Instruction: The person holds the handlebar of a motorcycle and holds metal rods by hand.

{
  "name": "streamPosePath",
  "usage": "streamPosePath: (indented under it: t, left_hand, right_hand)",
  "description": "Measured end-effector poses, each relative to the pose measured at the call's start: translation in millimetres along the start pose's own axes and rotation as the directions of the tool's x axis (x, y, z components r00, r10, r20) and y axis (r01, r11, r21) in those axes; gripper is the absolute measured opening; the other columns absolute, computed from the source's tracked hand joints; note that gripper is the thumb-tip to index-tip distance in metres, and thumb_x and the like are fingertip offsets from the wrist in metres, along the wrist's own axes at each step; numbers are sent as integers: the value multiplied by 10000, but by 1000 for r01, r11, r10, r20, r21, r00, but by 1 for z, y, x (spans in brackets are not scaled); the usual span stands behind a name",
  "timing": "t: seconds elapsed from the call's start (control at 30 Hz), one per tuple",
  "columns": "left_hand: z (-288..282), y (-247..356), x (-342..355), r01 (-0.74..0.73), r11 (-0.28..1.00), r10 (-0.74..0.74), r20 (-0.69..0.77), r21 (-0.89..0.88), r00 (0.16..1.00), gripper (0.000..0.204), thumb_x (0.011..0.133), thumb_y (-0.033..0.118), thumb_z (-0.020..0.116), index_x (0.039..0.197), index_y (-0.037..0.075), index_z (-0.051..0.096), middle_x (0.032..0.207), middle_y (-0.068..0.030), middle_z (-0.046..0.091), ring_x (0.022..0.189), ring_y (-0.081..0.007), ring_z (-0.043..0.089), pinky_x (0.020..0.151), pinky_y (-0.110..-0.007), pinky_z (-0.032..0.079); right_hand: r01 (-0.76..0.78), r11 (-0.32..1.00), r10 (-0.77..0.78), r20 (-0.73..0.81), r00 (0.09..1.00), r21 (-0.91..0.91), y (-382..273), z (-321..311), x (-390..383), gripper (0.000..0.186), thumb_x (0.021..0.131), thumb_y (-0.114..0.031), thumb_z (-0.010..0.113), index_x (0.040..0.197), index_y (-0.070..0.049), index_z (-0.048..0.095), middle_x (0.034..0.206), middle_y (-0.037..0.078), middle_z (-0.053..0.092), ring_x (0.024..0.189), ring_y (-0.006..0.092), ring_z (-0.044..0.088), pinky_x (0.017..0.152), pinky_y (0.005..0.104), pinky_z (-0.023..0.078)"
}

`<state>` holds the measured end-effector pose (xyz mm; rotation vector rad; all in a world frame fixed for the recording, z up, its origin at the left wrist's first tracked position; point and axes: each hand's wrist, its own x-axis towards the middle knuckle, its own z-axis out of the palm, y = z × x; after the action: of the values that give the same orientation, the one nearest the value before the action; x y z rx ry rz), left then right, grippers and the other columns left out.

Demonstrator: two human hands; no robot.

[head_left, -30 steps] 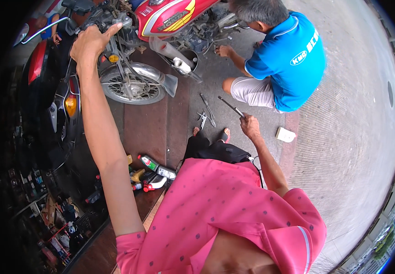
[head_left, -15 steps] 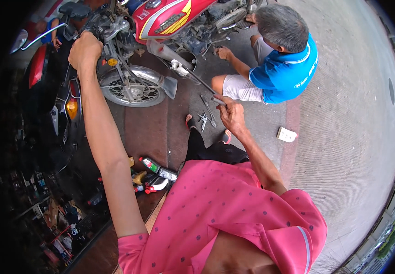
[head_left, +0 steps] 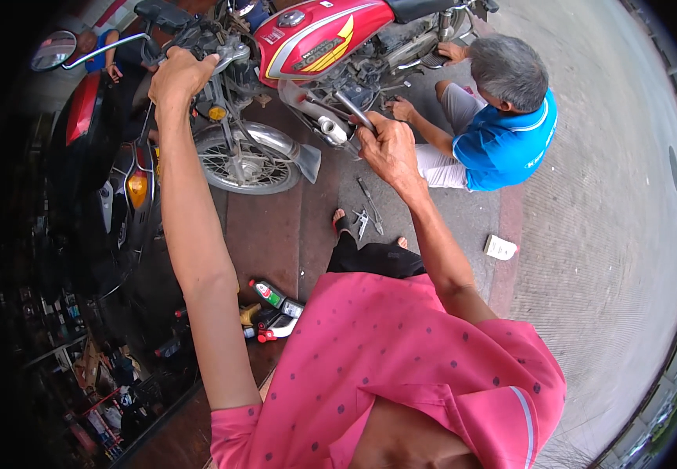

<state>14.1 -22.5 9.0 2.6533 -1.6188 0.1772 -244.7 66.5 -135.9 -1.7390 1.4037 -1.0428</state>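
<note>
My left hand (head_left: 182,76) is closed round the handlebar (head_left: 153,53) of a red motorcycle (head_left: 323,35), its thumb sticking out to the right. In my right hand (head_left: 389,148) is a grey metal tube-shaped handle (head_left: 351,108), slanting up and left out of the fist. Just left of it are a shiny metal fitting (head_left: 333,130) and a clear, pinkish cup-like part (head_left: 295,95). Whether the handle joins that fitting is hidden in this view. Below the left hand is the motorcycle's spoked front wheel (head_left: 238,166).
A co-worker in a blue shirt (head_left: 514,148) squats beside the engine. Tools (head_left: 369,211) lie on the ground by my feet, with a white packet (head_left: 500,248) further right. Bottles (head_left: 277,301) stand lower left. Another motorcycle (head_left: 111,180) is at the left.
My right hand has moved up toward the motorcycle, and less of the handle's rod shows. My left hand stays on the handlebar. The whole view has shifted slightly.
</note>
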Motion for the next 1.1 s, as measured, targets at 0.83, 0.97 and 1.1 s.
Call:
streamPosePath:
  t: [0.83,0.97,1.1]
  left_hand:
    - [-2,-3,-2,-47,998,43,-105,-30,994,559,724,459,565,1047,3,566,1036,-227,570,985,-369,544,817,-441,427]
    - [2,-5,-2,-35,998,30,-113,-48,993,563,722,461,566,1049,3,566,1035,-227,570,983,-373,544,814,-445,428]
    - [-3,-3,-3,-27,999,25,-73,-37,997,566,721,461,568,1055,5,563,1043,-228,566,981,-374,545,813,-448,428]
  right_hand:
    - [69,906,72,313,947,-418,156,108,-62,168,779,-125,501,902,-66,598,767,158,607,695,335,595,654,408,466]
    - [-385,920,389,259,884,-70,160,121,-64,164,797,-68,454,884,-9,580,674,152,615,527,240,618,548,321,505]
    - [-763,532,676,358,644,367,171,127,-69,203,768,-4,396,888,-26,558,658,112,594,454,189,570,485,305,473]
